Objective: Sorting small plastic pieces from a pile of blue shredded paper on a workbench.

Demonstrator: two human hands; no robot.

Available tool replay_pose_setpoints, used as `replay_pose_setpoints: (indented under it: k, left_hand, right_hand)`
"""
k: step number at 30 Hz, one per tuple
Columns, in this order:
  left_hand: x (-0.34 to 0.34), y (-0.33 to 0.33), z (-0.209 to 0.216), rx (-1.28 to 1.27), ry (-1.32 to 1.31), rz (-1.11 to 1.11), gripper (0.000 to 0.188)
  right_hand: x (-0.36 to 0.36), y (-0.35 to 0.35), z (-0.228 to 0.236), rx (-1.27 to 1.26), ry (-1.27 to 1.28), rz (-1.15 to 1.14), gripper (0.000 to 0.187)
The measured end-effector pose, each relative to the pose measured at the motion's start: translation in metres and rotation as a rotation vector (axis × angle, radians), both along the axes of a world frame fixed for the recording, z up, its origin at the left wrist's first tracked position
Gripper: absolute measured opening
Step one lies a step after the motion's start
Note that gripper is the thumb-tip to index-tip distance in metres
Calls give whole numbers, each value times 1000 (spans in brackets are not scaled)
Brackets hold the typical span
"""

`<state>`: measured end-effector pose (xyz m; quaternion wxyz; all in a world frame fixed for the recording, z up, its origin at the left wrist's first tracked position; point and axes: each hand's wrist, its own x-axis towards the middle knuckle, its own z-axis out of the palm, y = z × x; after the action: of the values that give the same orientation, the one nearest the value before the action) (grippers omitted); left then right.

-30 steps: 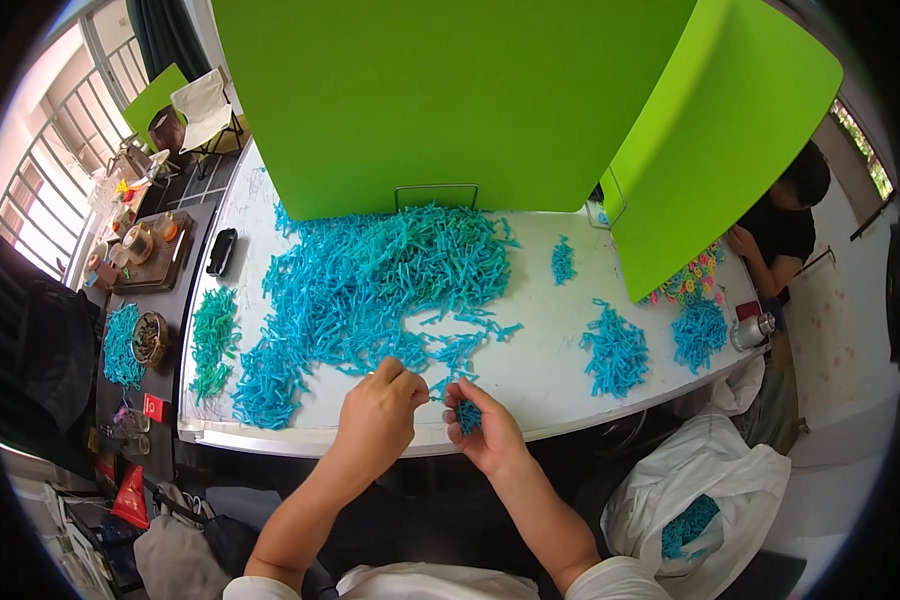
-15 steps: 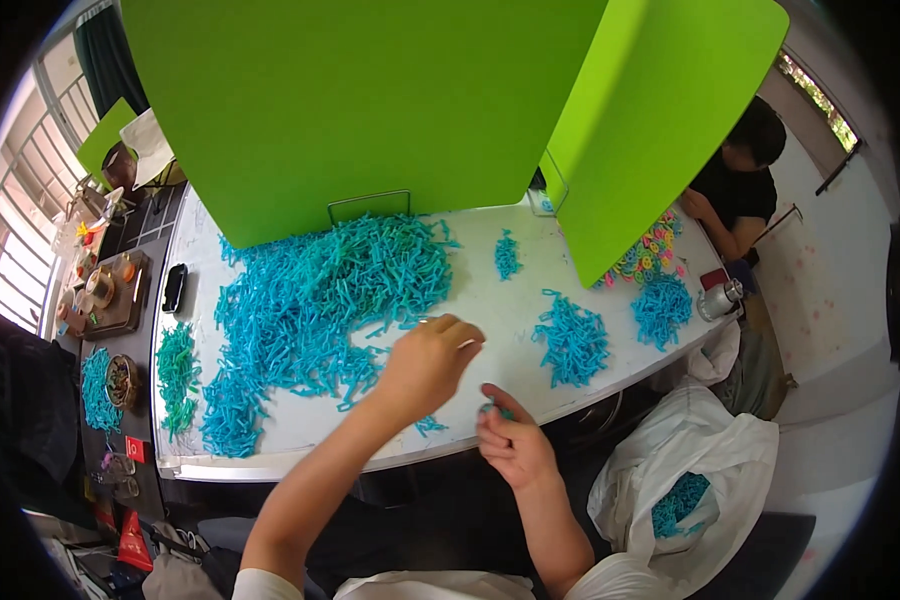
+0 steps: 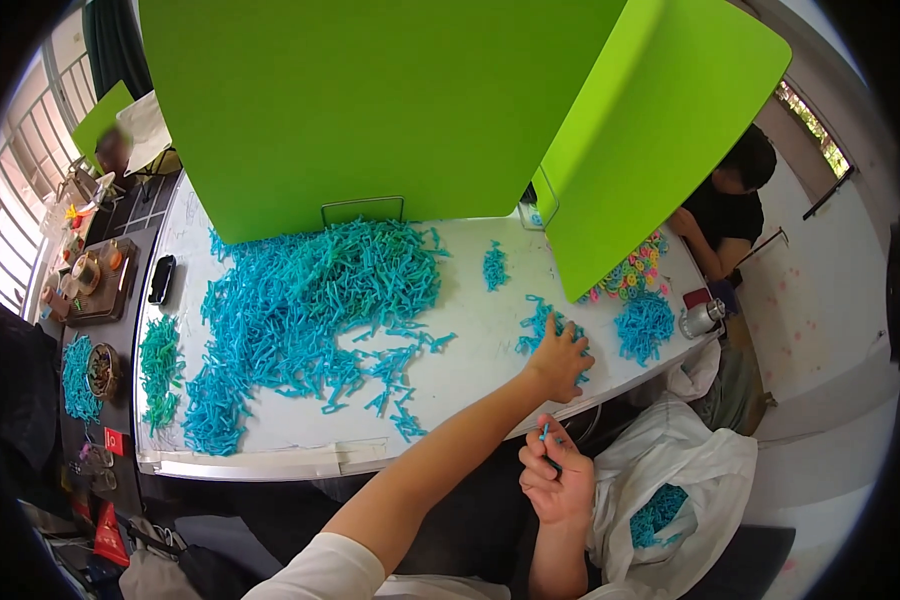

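Note:
My left hand (image 3: pixel 562 362) reaches across to the right, fingers spread, on or just over a pile of small blue plastic pieces (image 3: pixel 536 322). The hand hides much of that pile. Below it, past the table's front edge, my right hand (image 3: pixel 556 478) is held up with its fingers curled and pinches a small blue plastic piece (image 3: pixel 545 432). Left of my arms lies a large heap of similar blue and teal pieces (image 3: pixel 300 310), with loose ones scattered at its right side.
Tall green boards (image 3: pixel 370 110) stand along the back of the white table (image 3: pixel 470 350). More piles lie there: green pieces (image 3: pixel 160 370), blue ones (image 3: pixel 645 325), colourful rings (image 3: pixel 635 270). A white sack (image 3: pixel 710 470) with blue pieces sits at the lower right. A person (image 3: pixel 725 210) sits at far right.
My left hand has swung right from beside the large heap to the smaller pile, its fingers now spread. My right hand has shifted right and slightly down.

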<state>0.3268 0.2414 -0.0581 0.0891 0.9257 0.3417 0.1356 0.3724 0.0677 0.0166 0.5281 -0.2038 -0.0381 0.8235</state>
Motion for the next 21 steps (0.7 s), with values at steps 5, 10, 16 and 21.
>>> replay_pose_setpoints:
  k: [5,10,16,21]
  left_hand:
    - [-17,-10,-5,18,-15,44,45]
    - [-51,-33,-6,42,-21,106,44]
    - [-99,-52,1,156,-286,130,43]
    - [-177,-37,8,122,-257,337,25]
  right_hand:
    - [-3,0,-7,-31,10,28,29]
    - [-6,1,-14,-41,-66,13,29]
    - [-8,1,-26,-75,-50,41,29]
    - [5,-4,-32,-73,-91,-2,29]
